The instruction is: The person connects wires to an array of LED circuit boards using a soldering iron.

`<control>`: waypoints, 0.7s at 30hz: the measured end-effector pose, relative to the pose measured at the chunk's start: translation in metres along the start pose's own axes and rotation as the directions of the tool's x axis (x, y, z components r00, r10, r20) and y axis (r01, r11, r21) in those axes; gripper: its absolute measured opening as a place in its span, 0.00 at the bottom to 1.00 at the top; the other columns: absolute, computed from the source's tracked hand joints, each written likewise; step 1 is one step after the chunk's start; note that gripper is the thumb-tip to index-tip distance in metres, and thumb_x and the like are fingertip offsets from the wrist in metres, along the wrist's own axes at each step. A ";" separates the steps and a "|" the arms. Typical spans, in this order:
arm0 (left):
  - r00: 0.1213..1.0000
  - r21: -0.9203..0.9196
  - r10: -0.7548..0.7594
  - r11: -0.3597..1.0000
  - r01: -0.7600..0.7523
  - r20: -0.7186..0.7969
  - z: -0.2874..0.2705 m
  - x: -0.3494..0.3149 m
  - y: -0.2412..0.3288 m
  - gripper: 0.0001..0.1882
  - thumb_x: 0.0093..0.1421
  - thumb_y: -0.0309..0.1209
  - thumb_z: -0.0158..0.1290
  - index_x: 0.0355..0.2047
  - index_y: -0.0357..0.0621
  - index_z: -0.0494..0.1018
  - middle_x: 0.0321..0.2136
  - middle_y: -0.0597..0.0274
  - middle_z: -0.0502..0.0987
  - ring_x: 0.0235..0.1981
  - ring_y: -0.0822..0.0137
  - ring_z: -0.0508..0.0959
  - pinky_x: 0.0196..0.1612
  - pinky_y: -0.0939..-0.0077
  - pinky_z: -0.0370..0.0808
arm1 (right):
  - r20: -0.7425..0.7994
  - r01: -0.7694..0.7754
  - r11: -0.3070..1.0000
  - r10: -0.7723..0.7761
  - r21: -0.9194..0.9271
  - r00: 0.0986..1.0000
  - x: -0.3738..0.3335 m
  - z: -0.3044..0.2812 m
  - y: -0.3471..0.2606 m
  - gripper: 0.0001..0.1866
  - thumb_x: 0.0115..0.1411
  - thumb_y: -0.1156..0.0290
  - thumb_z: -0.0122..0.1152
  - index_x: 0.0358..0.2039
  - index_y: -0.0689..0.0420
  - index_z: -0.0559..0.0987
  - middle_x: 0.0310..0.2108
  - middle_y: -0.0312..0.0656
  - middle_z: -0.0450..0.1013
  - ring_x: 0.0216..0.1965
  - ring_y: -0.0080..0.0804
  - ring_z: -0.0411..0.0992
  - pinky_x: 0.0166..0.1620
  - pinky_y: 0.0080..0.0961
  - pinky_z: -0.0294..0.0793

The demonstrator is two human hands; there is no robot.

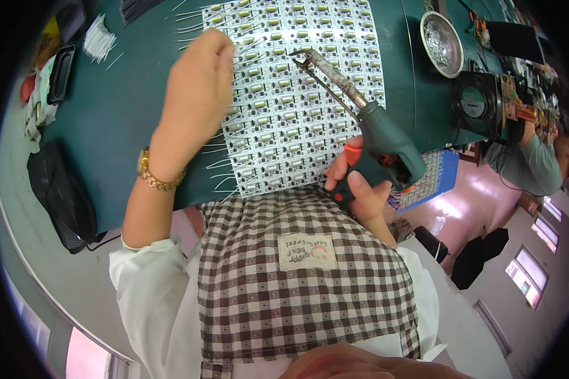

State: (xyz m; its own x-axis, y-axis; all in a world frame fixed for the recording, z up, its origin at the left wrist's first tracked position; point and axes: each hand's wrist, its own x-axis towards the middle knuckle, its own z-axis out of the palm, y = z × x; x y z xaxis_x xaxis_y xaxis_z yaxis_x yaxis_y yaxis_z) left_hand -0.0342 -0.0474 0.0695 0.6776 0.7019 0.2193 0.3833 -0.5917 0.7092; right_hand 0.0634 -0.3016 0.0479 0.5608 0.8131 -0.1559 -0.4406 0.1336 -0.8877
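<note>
A large white panel of small circuit boards (300, 133) lies on the green work surface, with white wires (220, 163) sticking out along its left edge. My left hand (199, 88) is over that edge near the upper left, fingers pinched together; whatever they hold is hidden. My right hand (368, 197) grips the handle of a dark green soldering gun (389, 136) with an orange trigger. The gun's metal tip and thin feed tube point up and left, over the upper middle of the panel.
White wires (99, 39) lie bundled at the far left. A round metal bowl (441, 44) of small silvery bits stands at the right, near a black fan (477, 104). A black bag (60, 196) sits at the left edge. Another person's arm (531, 167) shows at far right.
</note>
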 end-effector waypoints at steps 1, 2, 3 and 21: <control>0.998 -0.015 0.046 0.999 -0.046 0.049 0.006 -0.004 0.001 0.07 0.60 0.29 0.49 0.30 0.37 0.69 0.25 0.49 0.73 0.27 0.49 0.74 0.31 0.65 0.70 | -0.005 0.003 0.997 -0.003 -0.077 1.000 -0.002 0.000 0.003 0.26 0.55 0.69 0.58 0.53 0.62 0.62 0.29 0.44 0.69 0.25 0.31 0.71 0.38 0.33 0.72; 0.991 -0.032 0.093 0.995 -0.090 0.096 0.010 -0.006 0.003 0.07 0.59 0.29 0.50 0.30 0.37 0.70 0.25 0.51 0.74 0.26 0.52 0.74 0.30 0.67 0.71 | -0.012 0.006 0.997 -0.006 -0.075 1.000 -0.002 0.000 0.004 0.26 0.55 0.69 0.58 0.53 0.62 0.62 0.29 0.44 0.69 0.25 0.31 0.71 0.38 0.33 0.72; 0.988 -0.072 0.015 0.997 -0.004 0.154 0.012 -0.008 0.004 0.05 0.57 0.28 0.53 0.29 0.38 0.72 0.25 0.54 0.75 0.24 0.57 0.75 0.29 0.70 0.71 | 0.032 0.040 0.992 -0.036 -0.118 0.999 -0.002 0.000 0.004 0.26 0.56 0.70 0.57 0.53 0.62 0.62 0.29 0.44 0.69 0.25 0.31 0.71 0.38 0.33 0.72; 0.952 0.174 -0.153 0.979 0.109 0.265 0.009 -0.003 0.000 0.12 0.63 0.35 0.46 0.28 0.39 0.66 0.21 0.48 0.72 0.24 0.46 0.72 0.29 0.58 0.69 | 0.012 -0.038 0.956 0.043 -0.292 0.999 0.002 0.009 0.002 0.24 0.58 0.71 0.54 0.54 0.62 0.62 0.26 0.43 0.69 0.25 0.28 0.69 0.31 0.24 0.69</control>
State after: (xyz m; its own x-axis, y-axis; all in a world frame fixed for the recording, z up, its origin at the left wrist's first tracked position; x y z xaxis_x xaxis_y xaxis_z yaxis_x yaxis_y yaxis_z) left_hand -0.0311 -0.0528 0.0626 0.7525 0.6541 -0.0770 0.5583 -0.5714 0.6016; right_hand 0.0573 -0.2943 0.0500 0.5331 0.8247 -0.1889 -0.2377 -0.0682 -0.9689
